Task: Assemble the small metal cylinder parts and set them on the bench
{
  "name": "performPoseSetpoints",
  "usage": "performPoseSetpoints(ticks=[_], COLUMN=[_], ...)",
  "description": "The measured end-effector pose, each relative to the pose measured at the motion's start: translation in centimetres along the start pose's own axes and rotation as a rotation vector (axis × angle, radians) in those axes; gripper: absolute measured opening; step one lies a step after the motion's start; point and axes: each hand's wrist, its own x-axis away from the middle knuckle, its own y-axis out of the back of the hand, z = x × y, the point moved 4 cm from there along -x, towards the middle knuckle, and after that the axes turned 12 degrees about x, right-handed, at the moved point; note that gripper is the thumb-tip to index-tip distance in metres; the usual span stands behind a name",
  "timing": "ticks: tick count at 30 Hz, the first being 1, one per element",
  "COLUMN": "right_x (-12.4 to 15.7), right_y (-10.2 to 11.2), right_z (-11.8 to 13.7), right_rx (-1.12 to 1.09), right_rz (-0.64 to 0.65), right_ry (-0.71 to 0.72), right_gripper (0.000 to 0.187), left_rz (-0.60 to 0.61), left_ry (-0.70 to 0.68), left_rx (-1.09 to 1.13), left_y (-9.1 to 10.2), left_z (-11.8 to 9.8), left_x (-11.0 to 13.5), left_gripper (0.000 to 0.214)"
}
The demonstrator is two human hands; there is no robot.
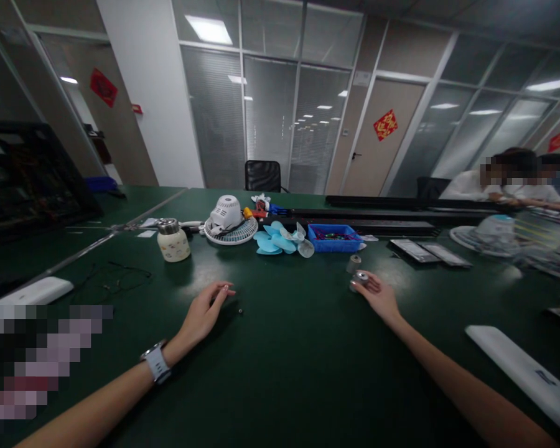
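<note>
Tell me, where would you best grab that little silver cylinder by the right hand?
Take the silver cylinder by its curved side, probably, pinched between thumb and finger from the near side, where the right hand touches it. It is short and round, and a grey cylinder close behind crowds the far side.

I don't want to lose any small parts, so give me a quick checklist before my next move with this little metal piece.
1. Right hand on the small metal cylinder: fingertips touch it; firm grip cannot tell.
2. Left hand free: ok, open on the table.
3. Small dark piece in sight: ok, just past the left fingertips.
4. Second cylinder clear of the hand: cannot tell, it stands close behind the first.
5. Blue tray contents sorted: cannot tell, too small.
</note>
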Motion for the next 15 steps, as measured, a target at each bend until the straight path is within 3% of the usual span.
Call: performPoseSetpoints(ticks=[3, 5, 7, 9, 11, 12, 13, 15], right_x=[-1.5, -1.8, -1.6, -0.5, 1.5, 2.7, 3.8, 5.7], right_y=[4.0, 5.2, 5.7, 5.9, 5.0, 3.9, 2.1, -3.2], right_z=[-2.6, -3.4, -3.0, -1.2, 2.1, 3.9, 5.7, 8.7], right_rx=[0.085, 0.135, 0.207, 0.35, 0.509, 0.565, 0.584, 0.556], right_rz=[-0.114, -0.122, -0.14, -0.291, -0.486, -0.524, -0.48, -0.111], right_ry=[-0.02, -0.018, 0.026, 0.137, 0.298, 0.378, 0.444, 0.514], right_gripper=[0.067, 0.068, 0.069, 0.072, 0.069, 0.064, 0.054, 0.036], left_rz=[-0.003, 0.003, 0.008, 0.0, -0.016, -0.02, -0.024, -0.021], left_ry=[0.013, 0.016, 0.006, -0.005, -0.014, -0.014, -0.015, -0.013], left_rx=[-0.01, -0.011, -0.007, 0.005, 0.018, 0.02, 0.022, 0.024], left_y=[0.1, 0.1, 0.1, 0.2, 0.3, 0.3, 0.3, 0.3], left_z=[0.0, 0.1, 0.3, 0.5, 0.6, 0.6, 0.6, 0.6], left_x=[0.0, 0.0, 0.0, 0.0, -0.1, -0.1, -0.2, -0.2], left_gripper=[0.042, 0.042, 0.041, 0.04, 0.038, 0.037, 0.037, 0.034])
